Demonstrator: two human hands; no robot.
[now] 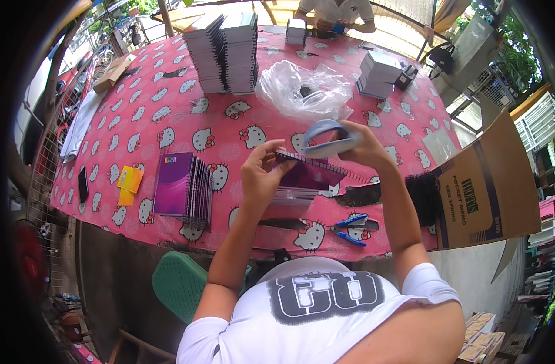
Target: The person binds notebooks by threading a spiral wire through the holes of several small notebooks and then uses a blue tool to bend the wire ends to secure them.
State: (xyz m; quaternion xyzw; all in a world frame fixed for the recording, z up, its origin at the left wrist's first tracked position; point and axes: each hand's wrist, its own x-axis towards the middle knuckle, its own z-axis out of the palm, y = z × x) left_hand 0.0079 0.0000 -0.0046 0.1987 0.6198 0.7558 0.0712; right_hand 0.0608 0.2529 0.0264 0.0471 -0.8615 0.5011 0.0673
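Observation:
My left hand (pixel 260 173) grips the left edge of a purple spiral notebook (pixel 307 176) held above the table. The fingers of my right hand (pixel 365 145) are closed around a blue-grey curved hand tool (pixel 326 136) pressed at the notebook's wire binding along its top edge. Under the notebook lies a thin pile of similar notebooks (pixel 292 195). The table wears a pink cloth with white cat faces (pixel 168 103).
A stack of purple notebooks (pixel 183 188) lies to the left, with yellow notes (pixel 129 181) and a dark phone (pixel 83 184) beyond. Tall stacks (pixel 226 54), a crumpled clear bag (pixel 304 88), blue pliers (pixel 352 221), black wire coils (pixel 423 191) and an open carton (pixel 486 188) surround me. Another person (pixel 335 12) sits opposite.

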